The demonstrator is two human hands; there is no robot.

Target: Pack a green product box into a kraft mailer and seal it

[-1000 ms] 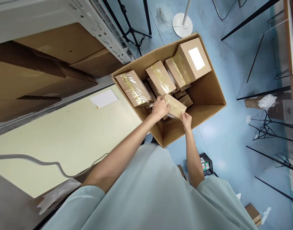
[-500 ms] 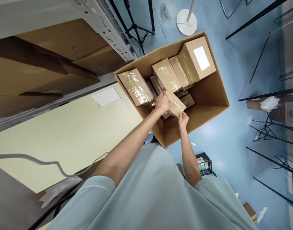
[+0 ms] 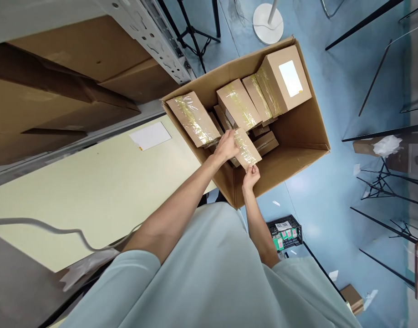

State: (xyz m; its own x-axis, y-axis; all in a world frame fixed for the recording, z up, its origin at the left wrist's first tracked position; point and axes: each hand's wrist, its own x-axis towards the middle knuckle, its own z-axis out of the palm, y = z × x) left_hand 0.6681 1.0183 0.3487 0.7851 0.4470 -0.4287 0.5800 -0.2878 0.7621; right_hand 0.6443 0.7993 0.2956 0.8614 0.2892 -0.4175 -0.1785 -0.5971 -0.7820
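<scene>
A large open cardboard carton [image 3: 308, 132] stands on the blue floor, holding several small taped brown boxes. Both hands hold one small taped box [image 3: 247, 148] inside the carton's near part. My left hand [image 3: 226, 146] wraps its far left end. My right hand [image 3: 251, 175] pinches its near corner. Other small boxes stand around it: one at the left [image 3: 192, 118], one in the middle [image 3: 238, 105], and one with a white label [image 3: 287, 78] at the back right.
A pale yellow tabletop [image 3: 93, 191] with a white paper [image 3: 150, 135] lies to the left, under a shelf with big cartons [image 3: 58, 91]. A grey cable [image 3: 41, 225] crosses it. A black crate [image 3: 284, 232], a white lamp base [image 3: 267, 17] and tripod legs [image 3: 383, 182] stand on the floor.
The held box has turned more upright and shifted left, closer to the carton's near wall. My right hand moved left and under its near corner.
</scene>
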